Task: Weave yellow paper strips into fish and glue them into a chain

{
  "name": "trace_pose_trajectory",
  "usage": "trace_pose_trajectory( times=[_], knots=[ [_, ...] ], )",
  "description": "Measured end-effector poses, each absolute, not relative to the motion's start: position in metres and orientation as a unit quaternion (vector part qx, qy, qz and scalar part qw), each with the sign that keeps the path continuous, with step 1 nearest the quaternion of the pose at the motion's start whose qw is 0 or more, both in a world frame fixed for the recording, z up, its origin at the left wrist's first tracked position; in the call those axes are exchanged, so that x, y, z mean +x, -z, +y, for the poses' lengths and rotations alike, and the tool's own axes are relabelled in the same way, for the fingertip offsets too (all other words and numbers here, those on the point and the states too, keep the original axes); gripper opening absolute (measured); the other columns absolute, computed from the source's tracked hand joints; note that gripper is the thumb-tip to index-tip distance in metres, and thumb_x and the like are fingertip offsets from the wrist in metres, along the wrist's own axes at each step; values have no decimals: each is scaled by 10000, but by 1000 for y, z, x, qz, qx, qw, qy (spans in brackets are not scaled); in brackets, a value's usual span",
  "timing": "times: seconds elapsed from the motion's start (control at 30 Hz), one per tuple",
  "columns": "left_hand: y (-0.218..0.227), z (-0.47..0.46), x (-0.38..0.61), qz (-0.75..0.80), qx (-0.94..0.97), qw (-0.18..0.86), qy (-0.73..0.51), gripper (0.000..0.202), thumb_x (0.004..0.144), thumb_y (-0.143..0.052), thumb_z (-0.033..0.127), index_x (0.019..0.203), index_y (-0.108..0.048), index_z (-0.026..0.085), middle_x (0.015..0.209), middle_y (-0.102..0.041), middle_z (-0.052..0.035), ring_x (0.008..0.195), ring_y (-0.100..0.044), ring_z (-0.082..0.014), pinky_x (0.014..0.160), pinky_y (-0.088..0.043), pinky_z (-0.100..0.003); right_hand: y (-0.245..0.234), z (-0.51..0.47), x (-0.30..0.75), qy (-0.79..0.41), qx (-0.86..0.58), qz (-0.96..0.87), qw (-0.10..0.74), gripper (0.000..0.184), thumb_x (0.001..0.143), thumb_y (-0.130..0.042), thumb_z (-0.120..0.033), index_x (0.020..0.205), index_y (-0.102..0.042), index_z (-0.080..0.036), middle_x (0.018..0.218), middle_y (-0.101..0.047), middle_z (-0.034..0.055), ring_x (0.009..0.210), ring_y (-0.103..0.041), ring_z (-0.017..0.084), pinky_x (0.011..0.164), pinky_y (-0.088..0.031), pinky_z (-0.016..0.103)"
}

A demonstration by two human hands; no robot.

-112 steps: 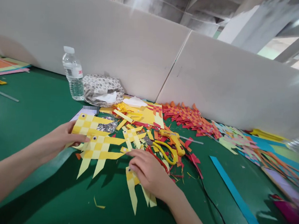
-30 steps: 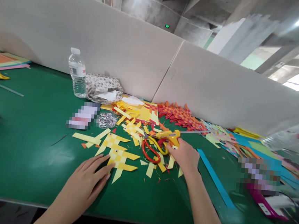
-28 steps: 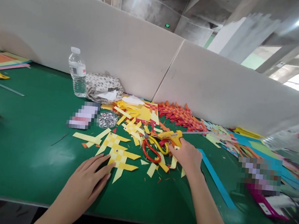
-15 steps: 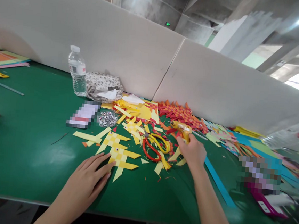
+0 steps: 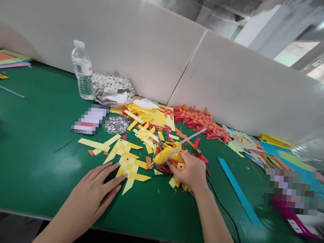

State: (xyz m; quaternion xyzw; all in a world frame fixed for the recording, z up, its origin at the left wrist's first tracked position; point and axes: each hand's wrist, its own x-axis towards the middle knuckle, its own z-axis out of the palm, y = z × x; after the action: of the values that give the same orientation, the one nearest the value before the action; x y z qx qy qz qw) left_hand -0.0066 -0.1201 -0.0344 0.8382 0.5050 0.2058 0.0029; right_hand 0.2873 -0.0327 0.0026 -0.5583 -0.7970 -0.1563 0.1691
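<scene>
My right hand (image 5: 193, 171) grips a yellow hot glue gun (image 5: 169, 153), a clear glue stick poking out of its back. Its nozzle points down and left, near the tails of a woven yellow paper fish (image 5: 129, 168) with a stuck-on eye. On that fish's edge rest the fingertips of my left hand (image 5: 96, 187), the fingers stretched out and lying flat. A second yellow paper fish (image 5: 121, 147) lies just behind it, partly overlapped. The scissors are mostly hidden behind the glue gun and my right hand.
Behind are a dish of googly eyes (image 5: 117, 125), a blurred-out phone (image 5: 90, 120), a water bottle (image 5: 83, 71) and a pile of red-orange paper fish (image 5: 200, 121). A blue strip (image 5: 238, 190) and the gun's black cord (image 5: 225, 210) lie right. A white partition (image 5: 146, 40) stands behind.
My right hand has lifted the glue gun off the pile of scraps and brought it left and nearer, toward the yellow fish. My left hand stays at the fish.
</scene>
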Motion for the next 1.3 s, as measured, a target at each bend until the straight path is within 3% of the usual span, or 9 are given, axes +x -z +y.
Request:
trace_pose_trajectory(
  times=[0.17,0.3,0.5,1.3],
  knots=[
    [31,-122,-6,485,852,-19,-199,378,887,-452,292,1260,-492,333,1371,-454,-28,1239,-414,-257,957,-421,-435,-1,-37,277,166,-495,-835,175,357,770,-500,-505,802,-616,-170,666,-646,37,632,-585,159,547,-325,239],
    [27,-124,-6,437,882,-7,-173,418,895,-445,315,1311,-422,357,1351,-487,16,1219,-445,-222,991,-386,-415,-2,-41,270,180,-473,-845,176,376,775,-502,-518,805,-623,-163,627,-628,36,607,-571,157,549,-322,245],
    [25,-123,-5,433,882,34,-182,414,892,-449,336,1306,-441,337,1289,-546,-3,1179,-483,-206,975,-404,-378,-3,-42,264,185,-460,-854,160,358,784,-507,-504,778,-619,-164,612,-612,37,595,-556,156,547,-310,252],
    [24,-123,-5,438,882,42,-168,389,900,-438,336,1288,-461,344,1294,-543,4,1197,-466,-218,985,-398,-421,-1,-41,263,193,-438,-862,166,287,782,-545,-432,789,-622,-156,625,-610,25,606,-557,150,539,-301,255]
  ],
)
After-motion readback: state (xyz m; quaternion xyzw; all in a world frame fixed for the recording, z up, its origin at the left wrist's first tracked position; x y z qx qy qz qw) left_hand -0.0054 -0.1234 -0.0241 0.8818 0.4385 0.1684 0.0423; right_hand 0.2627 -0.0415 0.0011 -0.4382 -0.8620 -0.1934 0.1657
